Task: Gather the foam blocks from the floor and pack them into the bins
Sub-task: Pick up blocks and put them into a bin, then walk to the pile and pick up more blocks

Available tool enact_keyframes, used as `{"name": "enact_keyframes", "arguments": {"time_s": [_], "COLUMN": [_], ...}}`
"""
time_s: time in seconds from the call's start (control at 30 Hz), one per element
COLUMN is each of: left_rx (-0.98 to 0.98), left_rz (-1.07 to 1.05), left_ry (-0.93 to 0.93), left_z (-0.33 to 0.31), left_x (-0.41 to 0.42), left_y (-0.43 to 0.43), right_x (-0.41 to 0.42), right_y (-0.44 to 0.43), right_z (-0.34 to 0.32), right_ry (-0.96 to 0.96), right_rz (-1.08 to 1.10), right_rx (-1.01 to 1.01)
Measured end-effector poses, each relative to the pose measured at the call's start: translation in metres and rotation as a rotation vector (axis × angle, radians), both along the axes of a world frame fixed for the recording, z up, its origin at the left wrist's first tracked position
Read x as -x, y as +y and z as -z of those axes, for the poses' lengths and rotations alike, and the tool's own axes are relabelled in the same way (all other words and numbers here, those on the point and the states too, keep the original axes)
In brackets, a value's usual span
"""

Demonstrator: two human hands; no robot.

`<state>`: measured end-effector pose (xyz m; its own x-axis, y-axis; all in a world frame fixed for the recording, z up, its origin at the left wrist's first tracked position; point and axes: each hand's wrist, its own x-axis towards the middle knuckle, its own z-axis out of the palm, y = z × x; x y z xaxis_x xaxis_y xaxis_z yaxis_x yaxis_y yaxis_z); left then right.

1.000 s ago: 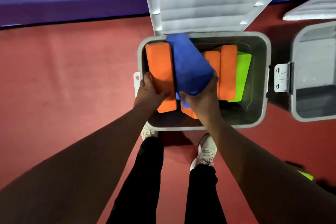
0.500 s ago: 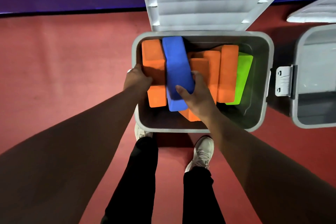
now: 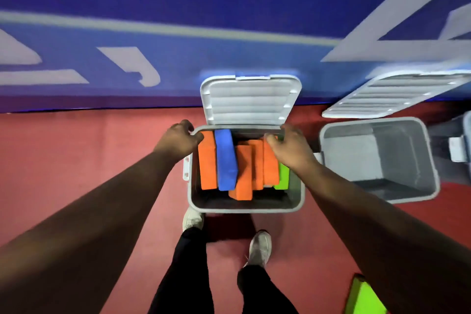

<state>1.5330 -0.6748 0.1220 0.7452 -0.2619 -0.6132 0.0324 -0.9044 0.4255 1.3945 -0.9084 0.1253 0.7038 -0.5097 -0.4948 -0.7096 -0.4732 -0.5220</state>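
You had each grip, left hand (image 3: 178, 138) and right hand (image 3: 291, 148), clasped on a far corner of the bin (image 3: 244, 208). Foam blocks (image 3: 225, 160) stood inside.

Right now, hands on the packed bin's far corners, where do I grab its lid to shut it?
Probably the lid by its two side edges, left hand and right hand reaching up from the bin rim. It stands open, hinged at the far rim, ribbed underside facing you, both sides free.
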Motion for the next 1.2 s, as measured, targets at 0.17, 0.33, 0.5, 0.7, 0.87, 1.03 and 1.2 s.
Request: {"name": "enact_keyframes", "arguments": {"time_s": [0.17,0.33,0.5,0.7,0.87,1.03,1.2], "left_rx": [0.097,0.158,0.167,0.122,0.102,0.072,0.019], "left_rz": [0.076,0.092,0.329,0.507,0.852,1.149,1.355], "left_ry": [-0.023,-0.027,0.043,0.113,0.179,0.206,0.185], "left_z": [-0.129,-0.192,-0.201,-0.2,-0.193,-0.189,-0.181], "left_x": [0.063,0.127,0.161,0.194,0.268,0.383,0.497], "left_y": [-0.013,-0.01,0.004,0.016,0.008,0.002,-0.004], "right_x": [0.058,0.131,0.21,0.321,0.423,0.523,0.615], "right_y": [0.007,0.036,0.078,0.165,0.245,0.311,0.359], "right_z": [-0.122,-0.189,-0.209,-0.193,-0.186,-0.188,-0.184], "right_ry": [-0.06,-0.116,-0.134,-0.091,-0.093,-0.107,-0.146], "right_rz": [0.07,0.315,0.606,1.053,1.393,1.677,1.861], "right_rx": [0.008,0.009,-0.018,-0.067,-0.126,-0.127,-0.142]}}
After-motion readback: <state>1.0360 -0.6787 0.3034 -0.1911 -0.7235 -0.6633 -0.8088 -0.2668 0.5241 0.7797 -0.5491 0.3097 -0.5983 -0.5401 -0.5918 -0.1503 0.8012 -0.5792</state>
